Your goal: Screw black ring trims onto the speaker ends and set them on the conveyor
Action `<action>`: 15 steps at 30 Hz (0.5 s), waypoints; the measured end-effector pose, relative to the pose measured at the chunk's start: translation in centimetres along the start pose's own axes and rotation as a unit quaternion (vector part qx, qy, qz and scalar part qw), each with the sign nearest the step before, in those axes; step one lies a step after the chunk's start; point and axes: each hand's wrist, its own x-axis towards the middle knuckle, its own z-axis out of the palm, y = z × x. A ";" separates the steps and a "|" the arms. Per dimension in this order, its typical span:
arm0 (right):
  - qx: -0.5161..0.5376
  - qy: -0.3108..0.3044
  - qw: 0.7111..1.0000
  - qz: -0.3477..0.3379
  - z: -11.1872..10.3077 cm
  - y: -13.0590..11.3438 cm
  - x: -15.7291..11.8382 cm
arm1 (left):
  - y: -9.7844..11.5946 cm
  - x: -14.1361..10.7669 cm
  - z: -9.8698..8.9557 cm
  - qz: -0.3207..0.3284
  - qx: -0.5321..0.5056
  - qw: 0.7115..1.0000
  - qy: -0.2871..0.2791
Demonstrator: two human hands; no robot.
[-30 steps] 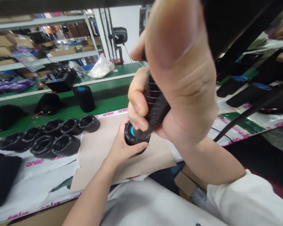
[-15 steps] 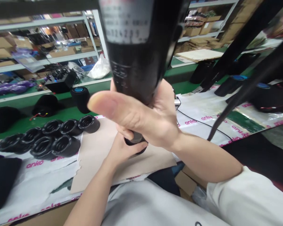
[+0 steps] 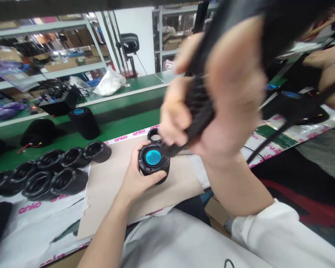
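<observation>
A round black speaker part (image 3: 153, 169) with a blue disc on top stands on a beige cardboard sheet (image 3: 106, 201). My left hand (image 3: 139, 175) is wrapped round its left and near sides. Above and to the right, my right hand (image 3: 212, 100) grips a black power tool (image 3: 202, 87), blurred by motion and close to the camera. The tool's tilted lower end reaches the right edge of the speaker part; whether they touch cannot be made out. A black ring (image 3: 154, 135) lies just behind the part.
Several black hollow housings (image 3: 69, 181) sit at the left. A black speaker (image 3: 84, 123) with a blue top stands on the green bench (image 3: 123, 119). Another person's hand (image 3: 328, 63) is at the right beside black speakers. A black cable (image 3: 290, 119) hangs at the right.
The tool and my right hand have moved right and tilted, uncovering the blue disc. My left hand stays round the part. The view has shifted, and another person's hand now shows at the right.
</observation>
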 end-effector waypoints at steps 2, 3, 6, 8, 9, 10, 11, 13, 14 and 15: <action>0.022 0.060 0.994 -0.089 -3.2 0.9 0.2 | -0.3 0.0 0.1 0.018 -0.012 1.000 -0.010; 0.011 0.094 0.990 -0.101 -4.7 1.7 0.2 | -0.4 -0.1 0.2 0.022 -0.014 1.000 -0.014; -0.051 0.191 0.976 -0.094 -7.8 5.0 0.0 | -0.7 -0.1 0.3 0.038 -0.009 0.999 -0.006; -0.058 0.214 0.971 -0.090 -8.6 6.8 -0.3 | -0.8 -0.1 0.2 0.051 -0.002 0.999 0.004; -0.058 0.216 0.971 -0.086 -8.7 7.4 -0.4 | -0.9 -0.1 0.2 0.055 0.002 0.998 0.007; -0.058 0.216 0.971 -0.081 -8.7 7.8 -0.6 | -0.9 -0.1 0.1 0.057 0.005 0.998 0.010; -0.058 0.213 0.973 -0.074 -8.7 8.0 -0.7 | -1.0 -0.1 0.1 0.058 0.007 0.998 0.012; -0.060 0.200 0.977 -0.051 -8.6 8.1 -1.2 | -1.0 -0.1 0.0 0.058 0.008 0.998 0.011; -0.063 0.191 0.979 -0.029 -8.6 8.0 -1.5 | -1.0 -0.1 0.0 0.057 0.006 0.998 0.009; -0.065 0.180 0.982 -0.001 -8.6 7.8 -1.7 | -0.9 -0.1 0.0 0.056 0.004 0.998 0.006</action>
